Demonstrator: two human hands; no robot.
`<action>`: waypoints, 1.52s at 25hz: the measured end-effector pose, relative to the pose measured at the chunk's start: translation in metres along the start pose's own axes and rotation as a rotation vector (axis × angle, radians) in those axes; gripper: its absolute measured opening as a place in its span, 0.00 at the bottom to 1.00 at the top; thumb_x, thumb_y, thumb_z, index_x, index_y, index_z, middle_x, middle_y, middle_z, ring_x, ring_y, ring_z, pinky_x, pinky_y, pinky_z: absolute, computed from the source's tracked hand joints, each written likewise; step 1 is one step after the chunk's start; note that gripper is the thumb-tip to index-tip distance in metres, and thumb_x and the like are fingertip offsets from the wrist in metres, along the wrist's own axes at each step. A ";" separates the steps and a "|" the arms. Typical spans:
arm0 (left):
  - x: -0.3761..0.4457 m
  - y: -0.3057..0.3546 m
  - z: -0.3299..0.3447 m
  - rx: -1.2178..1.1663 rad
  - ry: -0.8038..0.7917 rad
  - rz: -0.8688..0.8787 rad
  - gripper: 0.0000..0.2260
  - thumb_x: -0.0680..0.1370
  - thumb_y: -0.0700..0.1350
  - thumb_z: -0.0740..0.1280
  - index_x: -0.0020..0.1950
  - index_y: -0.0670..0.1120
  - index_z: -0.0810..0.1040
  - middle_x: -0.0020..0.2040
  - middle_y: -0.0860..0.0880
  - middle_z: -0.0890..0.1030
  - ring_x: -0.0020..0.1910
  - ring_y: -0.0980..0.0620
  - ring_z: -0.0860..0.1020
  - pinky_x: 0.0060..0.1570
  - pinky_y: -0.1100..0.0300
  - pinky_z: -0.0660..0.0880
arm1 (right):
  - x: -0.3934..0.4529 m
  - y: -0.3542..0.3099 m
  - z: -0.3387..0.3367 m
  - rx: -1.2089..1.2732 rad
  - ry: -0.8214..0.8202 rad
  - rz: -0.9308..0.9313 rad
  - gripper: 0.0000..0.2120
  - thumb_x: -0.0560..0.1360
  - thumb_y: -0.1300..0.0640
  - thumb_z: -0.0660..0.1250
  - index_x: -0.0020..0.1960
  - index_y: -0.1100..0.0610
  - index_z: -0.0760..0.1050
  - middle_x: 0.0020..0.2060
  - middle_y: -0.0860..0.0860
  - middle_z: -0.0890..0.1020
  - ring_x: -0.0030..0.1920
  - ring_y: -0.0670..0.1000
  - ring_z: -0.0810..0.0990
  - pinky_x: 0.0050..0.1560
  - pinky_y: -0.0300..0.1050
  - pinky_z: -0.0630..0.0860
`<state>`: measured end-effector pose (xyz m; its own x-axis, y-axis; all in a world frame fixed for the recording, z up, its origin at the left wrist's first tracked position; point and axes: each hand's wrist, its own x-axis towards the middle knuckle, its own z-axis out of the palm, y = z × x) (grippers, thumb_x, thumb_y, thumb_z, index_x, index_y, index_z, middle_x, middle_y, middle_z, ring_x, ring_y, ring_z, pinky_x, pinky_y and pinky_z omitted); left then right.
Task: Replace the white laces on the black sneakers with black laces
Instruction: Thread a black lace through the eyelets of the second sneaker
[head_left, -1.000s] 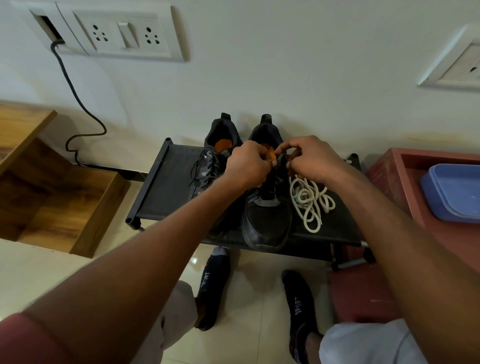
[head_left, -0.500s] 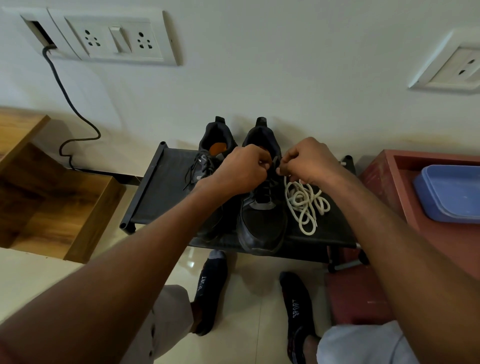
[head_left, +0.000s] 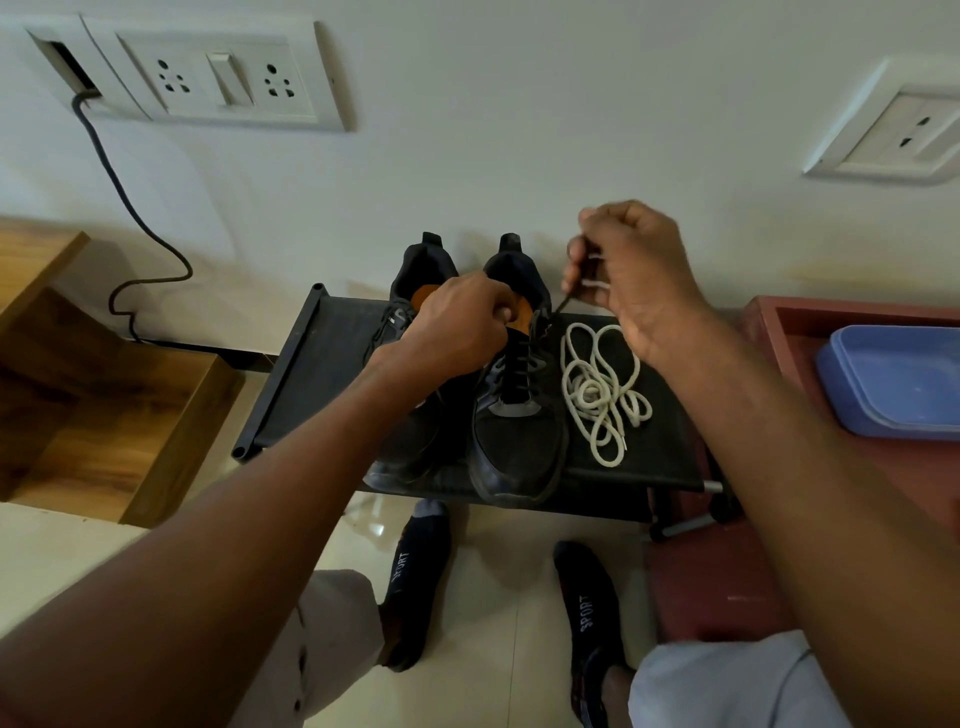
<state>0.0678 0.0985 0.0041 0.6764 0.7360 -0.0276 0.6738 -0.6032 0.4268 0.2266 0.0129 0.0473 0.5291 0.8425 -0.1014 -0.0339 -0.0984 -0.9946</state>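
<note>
Black laces (head_left: 522, 358) already criss-cross the right-hand sneaker (head_left: 514, 415), which stands on the black shoe rack (head_left: 311, 384) with its toe pointing at six o'clock and its heel toward the wall at twelve. The right hand (head_left: 631, 275), up at about one o'clock from that shoe, has its fingers (head_left: 576, 260) pinched on the free end of the black lace, which runs taut from the top eyelets to the hand. The left hand (head_left: 457, 332) is curled over the collar of the same shoe, its fingers apparently gripping the tongue or the other lace end; I cannot tell which. White laces (head_left: 597, 389) lie in a loose heap on the rack just beside the shoe at three o'clock, so they are out. The left-hand sneaker (head_left: 410, 332) at nine o'clock seems to carry dark lacing too, though the forearm covers most of it. My guess is the job is nearly finished: tightening and tying remain on this shoe. Whether the heap holds one white lace or two is hard to make out, and the top eyelets are hidden under the left hand.
</note>
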 end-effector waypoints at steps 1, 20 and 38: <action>0.000 0.000 -0.001 -0.003 0.002 -0.010 0.11 0.81 0.40 0.63 0.55 0.46 0.85 0.54 0.47 0.81 0.51 0.45 0.78 0.51 0.47 0.77 | 0.002 0.010 -0.001 -0.290 -0.034 0.008 0.07 0.84 0.55 0.66 0.51 0.58 0.77 0.40 0.53 0.83 0.39 0.53 0.83 0.49 0.56 0.82; -0.001 -0.007 -0.012 -0.073 -0.050 -0.048 0.15 0.82 0.37 0.61 0.59 0.49 0.85 0.49 0.49 0.82 0.37 0.57 0.75 0.33 0.62 0.66 | -0.003 0.016 -0.009 -0.909 -0.240 0.096 0.17 0.79 0.45 0.73 0.52 0.59 0.79 0.44 0.52 0.82 0.43 0.51 0.80 0.48 0.51 0.79; -0.006 -0.014 -0.017 -0.271 -0.240 -0.208 0.19 0.79 0.47 0.74 0.64 0.45 0.68 0.44 0.45 0.85 0.35 0.51 0.84 0.38 0.55 0.79 | -0.003 0.013 0.011 -0.292 -0.063 0.207 0.05 0.80 0.57 0.69 0.46 0.55 0.75 0.43 0.54 0.89 0.45 0.53 0.89 0.47 0.49 0.80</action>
<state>0.0491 0.1076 0.0137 0.6058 0.7217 -0.3350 0.7225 -0.3225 0.6116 0.2156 0.0146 0.0345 0.4830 0.8188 -0.3103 0.1130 -0.4097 -0.9052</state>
